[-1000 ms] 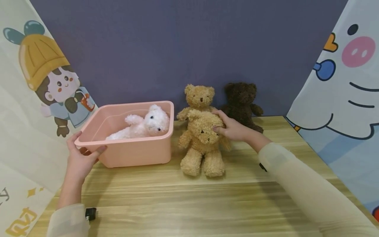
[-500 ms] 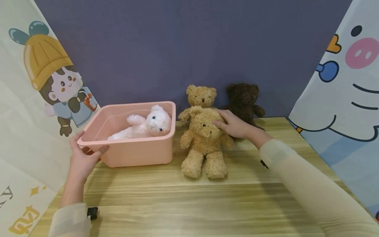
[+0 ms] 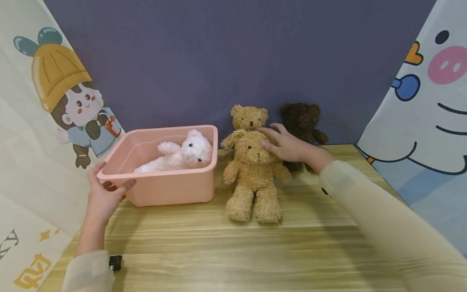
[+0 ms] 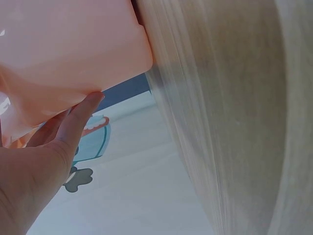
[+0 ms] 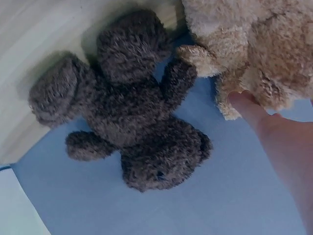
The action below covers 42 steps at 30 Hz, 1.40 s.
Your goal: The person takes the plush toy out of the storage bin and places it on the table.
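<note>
My left hand (image 3: 103, 198) grips the front left corner of a pink plastic bin (image 3: 175, 188), thumb on its front wall and fingers by the left rim. Inside the bin a white plush toy (image 3: 195, 149) lies on its back, its head against the right wall. My right hand (image 3: 290, 144) is at the head of a light brown teddy bear (image 3: 255, 174), fingers fairly straight and not wrapped round it. This bear sits in front of a second light brown teddy bear (image 3: 249, 117), whose lower body is hidden. A dark brown teddy bear (image 5: 132, 103) sits just right of them.
The wood-grain table (image 3: 204, 251) stretches in front of the bin and bears. Behind stands a dark blue-grey wall (image 3: 219, 52). Cartoon-printed sheets hang at both sides, with a figure in a yellow hat (image 3: 60, 77) on the left one.
My right hand's fingers have lifted and loosened from the front bear's head, and that bear sits slightly lower. My left hand keeps its hold on the bin. The head view has shifted a little.
</note>
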Motion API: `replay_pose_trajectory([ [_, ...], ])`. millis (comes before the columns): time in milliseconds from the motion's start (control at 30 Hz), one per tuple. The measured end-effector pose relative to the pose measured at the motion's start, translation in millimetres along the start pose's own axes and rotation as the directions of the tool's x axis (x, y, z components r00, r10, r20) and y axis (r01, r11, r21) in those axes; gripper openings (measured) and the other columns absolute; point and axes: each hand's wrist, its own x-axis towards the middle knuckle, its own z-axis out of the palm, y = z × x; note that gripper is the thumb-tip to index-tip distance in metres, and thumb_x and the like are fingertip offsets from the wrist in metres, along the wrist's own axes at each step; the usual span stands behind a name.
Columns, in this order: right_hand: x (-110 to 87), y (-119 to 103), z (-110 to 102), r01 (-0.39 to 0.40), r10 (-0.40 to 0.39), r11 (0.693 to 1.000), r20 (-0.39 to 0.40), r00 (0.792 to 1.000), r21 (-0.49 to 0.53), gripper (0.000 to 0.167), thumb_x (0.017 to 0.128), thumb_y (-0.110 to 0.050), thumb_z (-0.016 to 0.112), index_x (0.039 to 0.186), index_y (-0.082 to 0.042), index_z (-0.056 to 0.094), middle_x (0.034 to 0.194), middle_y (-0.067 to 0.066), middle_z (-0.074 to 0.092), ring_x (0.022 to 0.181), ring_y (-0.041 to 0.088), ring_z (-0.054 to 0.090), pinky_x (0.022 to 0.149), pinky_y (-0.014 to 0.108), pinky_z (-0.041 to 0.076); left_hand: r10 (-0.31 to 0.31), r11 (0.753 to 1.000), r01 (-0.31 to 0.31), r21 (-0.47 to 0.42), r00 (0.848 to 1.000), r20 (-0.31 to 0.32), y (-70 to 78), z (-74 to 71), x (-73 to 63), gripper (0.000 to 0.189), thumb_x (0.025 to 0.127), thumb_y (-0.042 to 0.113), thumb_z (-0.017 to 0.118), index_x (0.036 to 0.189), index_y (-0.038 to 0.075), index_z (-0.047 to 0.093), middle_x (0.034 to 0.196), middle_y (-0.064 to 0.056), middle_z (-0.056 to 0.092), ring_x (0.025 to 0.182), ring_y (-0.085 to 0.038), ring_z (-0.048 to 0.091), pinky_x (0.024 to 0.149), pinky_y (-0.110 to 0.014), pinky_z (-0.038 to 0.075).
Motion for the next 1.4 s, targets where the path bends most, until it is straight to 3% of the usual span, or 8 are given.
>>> replay_pose_trajectory([
  [133, 0.7, -4.3, -7.3, -0.001, 0.001, 1.000, -0.002, 1.000, -0.021, 0.070, 0.112, -0.056, 0.044, 0.172, -0.034, 0.014, 0.178, 0.018, -0.012, 0.151, 0.051, 0.041, 0.118, 0.075, 0.037, 0.003, 1.000, -0.003, 0.002, 1.000, 0.004, 0.2, 0.0, 1.0, 0.101, 0.098, 0.040, 0.076, 0.163, 0.047, -0.001, 0.171, -0.024, 0.025, 0.132, -0.038, 0.049, 0.075, -0.010, 0.055],
  [267, 1.7, -8.6, -14.5, 0.002, -0.002, 0.999, 0.007, 1.000, -0.034, 0.070, 0.112, -0.053, 0.045, 0.172, -0.035, 0.013, 0.178, 0.016, -0.008, 0.157, 0.051, 0.031, 0.121, 0.074, 0.034, 0.001, 1.000, -0.001, 0.002, 1.000, 0.010, -0.9, -0.3, 1.7, 0.102, 0.098, 0.041, 0.076, 0.163, 0.047, -0.002, 0.170, -0.024, 0.025, 0.133, -0.037, 0.049, 0.074, -0.009, 0.055],
  [533, 7.2, -27.9, -34.2, 0.019, -0.019, 0.997, 0.007, 1.000, -0.075, 0.073, 0.112, -0.052, 0.046, 0.172, -0.035, 0.007, 0.178, 0.017, -0.005, 0.161, 0.049, 0.020, 0.123, 0.073, 0.031, -0.002, 1.000, 0.002, 0.003, 1.000, 0.006, -2.5, -1.3, 1.3, 0.102, 0.098, 0.041, 0.077, 0.164, 0.045, -0.001, 0.167, -0.025, 0.029, 0.122, -0.016, 0.053, 0.074, -0.009, 0.056],
  [667, 11.6, -40.1, -44.3, 0.038, -0.037, 0.994, 0.016, 0.999, -0.107, 0.075, 0.111, -0.057, 0.044, 0.172, -0.037, 0.005, 0.178, 0.016, -0.005, 0.163, 0.048, 0.016, 0.124, 0.073, 0.030, -0.001, 1.000, 0.001, 0.004, 1.000, 0.006, -2.4, -1.3, 1.4, 0.102, 0.098, 0.041, 0.077, 0.164, 0.045, -0.001, 0.168, -0.025, 0.028, 0.125, -0.021, 0.053, 0.074, -0.009, 0.055],
  [900, 20.2, -66.1, -59.7, 0.067, -0.065, 0.986, 0.017, 0.998, -0.156, 0.072, 0.111, -0.057, 0.043, 0.171, -0.042, 0.007, 0.178, 0.016, -0.002, 0.157, 0.046, 0.030, 0.120, 0.071, 0.036, -0.005, 1.000, 0.005, 0.006, 1.000, 0.011, -2.4, -0.6, 2.2, 0.103, 0.098, 0.042, 0.077, 0.164, 0.046, -0.002, 0.170, -0.025, 0.026, 0.130, -0.031, 0.051, 0.074, -0.008, 0.055],
  [1033, 28.2, -82.6, -65.8, 0.083, -0.082, 0.981, 0.015, 0.997, -0.174, 0.073, 0.109, -0.061, 0.042, 0.171, -0.042, 0.007, 0.178, 0.015, -0.001, 0.161, 0.046, 0.023, 0.124, 0.071, 0.032, -0.003, 1.000, 0.003, 0.007, 1.000, 0.013, -2.6, -0.9, 1.9, 0.102, 0.098, 0.042, 0.076, 0.164, 0.046, -0.002, 0.170, -0.025, 0.026, 0.130, -0.029, 0.051, 0.074, -0.008, 0.055],
  [1200, 40.1, -104.5, -68.5, 0.103, -0.102, 0.981, 0.017, 0.995, -0.162, 0.074, 0.109, -0.061, 0.044, 0.171, -0.043, 0.007, 0.179, 0.015, -0.003, 0.163, 0.044, 0.021, 0.126, 0.070, 0.031, 0.002, 1.000, -0.002, 0.004, 1.000, 0.010, -2.6, -0.8, 1.6, 0.102, 0.098, 0.041, 0.076, 0.164, 0.045, -0.002, 0.169, -0.025, 0.027, 0.128, -0.025, 0.052, 0.074, -0.008, 0.055],
  [1400, 52.5, -132.1, -59.9, 0.115, -0.111, 0.985, 0.033, 0.993, -0.128, 0.074, 0.109, -0.059, 0.046, 0.171, -0.043, 0.008, 0.179, 0.013, -0.003, 0.162, 0.040, 0.026, 0.127, 0.065, 0.033, 0.002, 1.000, -0.002, -0.003, 1.000, 0.016, -2.0, -0.3, 2.0, 0.102, 0.099, 0.041, 0.076, 0.164, 0.045, -0.003, 0.171, -0.025, 0.025, 0.132, -0.033, 0.050, 0.075, -0.007, 0.054],
])
